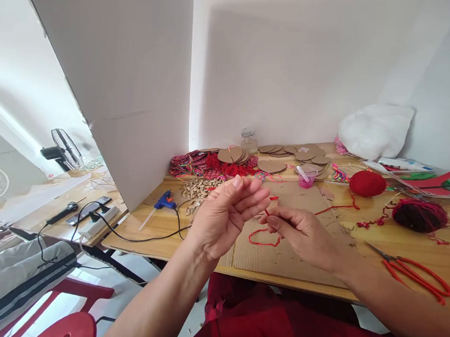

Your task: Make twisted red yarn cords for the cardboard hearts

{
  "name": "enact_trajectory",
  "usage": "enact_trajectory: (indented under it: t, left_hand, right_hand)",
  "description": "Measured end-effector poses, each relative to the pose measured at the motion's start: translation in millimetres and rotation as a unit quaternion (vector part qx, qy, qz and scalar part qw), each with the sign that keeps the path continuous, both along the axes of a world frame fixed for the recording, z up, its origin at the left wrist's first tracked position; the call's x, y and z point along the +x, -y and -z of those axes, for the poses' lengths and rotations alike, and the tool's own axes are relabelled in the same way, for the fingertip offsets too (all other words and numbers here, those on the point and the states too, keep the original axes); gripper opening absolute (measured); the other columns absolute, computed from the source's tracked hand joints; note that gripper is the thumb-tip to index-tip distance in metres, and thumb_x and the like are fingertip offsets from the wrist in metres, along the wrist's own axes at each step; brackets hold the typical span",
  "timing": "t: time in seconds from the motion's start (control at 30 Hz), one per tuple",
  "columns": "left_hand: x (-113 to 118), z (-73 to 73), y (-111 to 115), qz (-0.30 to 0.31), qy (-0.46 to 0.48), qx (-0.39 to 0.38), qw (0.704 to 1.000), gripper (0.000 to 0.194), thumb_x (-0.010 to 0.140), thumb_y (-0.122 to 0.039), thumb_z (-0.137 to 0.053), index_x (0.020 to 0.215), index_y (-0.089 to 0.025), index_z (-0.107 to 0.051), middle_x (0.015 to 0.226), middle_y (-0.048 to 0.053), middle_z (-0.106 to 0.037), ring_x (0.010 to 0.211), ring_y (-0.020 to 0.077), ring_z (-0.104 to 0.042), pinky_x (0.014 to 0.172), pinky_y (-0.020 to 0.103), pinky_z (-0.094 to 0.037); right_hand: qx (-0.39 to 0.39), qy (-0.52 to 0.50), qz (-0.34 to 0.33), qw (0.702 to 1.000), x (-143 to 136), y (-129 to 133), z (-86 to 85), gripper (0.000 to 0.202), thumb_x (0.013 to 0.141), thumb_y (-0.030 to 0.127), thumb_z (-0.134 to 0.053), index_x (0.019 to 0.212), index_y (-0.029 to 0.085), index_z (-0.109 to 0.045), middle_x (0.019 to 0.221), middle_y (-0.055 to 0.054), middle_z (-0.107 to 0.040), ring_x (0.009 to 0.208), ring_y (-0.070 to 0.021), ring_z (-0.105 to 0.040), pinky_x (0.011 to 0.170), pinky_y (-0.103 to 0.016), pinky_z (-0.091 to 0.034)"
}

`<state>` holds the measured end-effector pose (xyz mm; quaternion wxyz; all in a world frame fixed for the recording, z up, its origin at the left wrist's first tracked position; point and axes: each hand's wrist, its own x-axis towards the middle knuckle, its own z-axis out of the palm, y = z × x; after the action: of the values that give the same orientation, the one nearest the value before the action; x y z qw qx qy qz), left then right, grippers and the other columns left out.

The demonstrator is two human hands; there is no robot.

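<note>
My left hand [228,215] is raised over the cardboard sheet, palm turned up, fingers stretched and slightly curved, with red yarn passing by its fingertips. Just to its right, my right hand [298,230] pinches the red yarn [267,216] between thumb and forefinger. A loop of the yarn [265,244] hangs or lies below, over the cardboard sheet [295,264]. From behind my right hand the strand runs right toward a red yarn ball [367,184].
Red-handled scissors [416,275] and a dark pink yarn ball [419,215] lie at the right. A blue glue gun [165,200], wood slices [197,190] and a power strip [100,222] are left. Cardboard discs [271,166] and a glass jar [249,140] stand behind.
</note>
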<state>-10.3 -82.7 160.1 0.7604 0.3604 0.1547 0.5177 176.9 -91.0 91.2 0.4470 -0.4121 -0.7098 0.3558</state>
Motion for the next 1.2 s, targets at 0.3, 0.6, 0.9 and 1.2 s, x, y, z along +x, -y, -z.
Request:
enact_trajectory:
  t: [0.3,0.6,0.9,1.2]
  left_hand:
    - [18.7,13.5,-22.7,-0.061,0.002,-0.063,0.996,0.014,0.091,-0.022,-0.066,0.084,-0.013,-0.074,0.090,0.007,-0.078,0.085,0.0172,-0.075,0.085,0.030,-0.060]
    - [28.6,24.7,-29.8,-0.080,-0.011,-0.061,0.995,0.012,0.090,-0.020,-0.066,0.087,-0.012,-0.074,0.090,0.006,-0.078,0.088,0.0181,-0.075,0.081,0.028,-0.062]
    - [30.0,21.5,-25.8,-0.064,-0.020,-0.082,0.994,0.015,0.092,-0.020,-0.062,0.086,-0.013,-0.073,0.086,0.006,-0.077,0.080,0.0167,-0.075,0.077,0.027,-0.062]
    - [30.0,22.6,-23.9,-0.064,-0.038,-0.087,0.993,0.011,0.089,-0.022,-0.068,0.085,-0.013,-0.073,0.086,0.007,-0.077,0.079,0.0166,-0.075,0.078,0.026,-0.061]
  right_hand:
    - [-0.015,0.039,0.027,0.999,8.3,12.9,-0.1,0.026,0.098,0.036,-0.052,0.082,0.020,-0.065,0.071,0.002,-0.058,0.067,-0.0135,-0.051,0.064,-0.026,-0.039]
    - [-0.012,0.090,0.039,0.995,14.8,16.3,7.8,0.033,0.100,0.040,-0.046,0.075,0.020,-0.057,0.067,0.003,-0.052,0.064,-0.0137,-0.047,0.061,-0.027,-0.035]
    - [-0.028,0.081,0.072,0.994,21.7,15.3,12.9,0.030,0.097,0.041,-0.049,0.082,0.020,-0.063,0.070,0.002,-0.059,0.067,-0.0150,-0.053,0.063,-0.026,-0.039]
    - [-0.038,0.067,0.100,0.992,29.2,9.2,15.8,0.029,0.097,0.043,-0.050,0.089,0.020,-0.067,0.071,0.002,-0.061,0.060,-0.0136,-0.051,0.057,-0.025,-0.038]
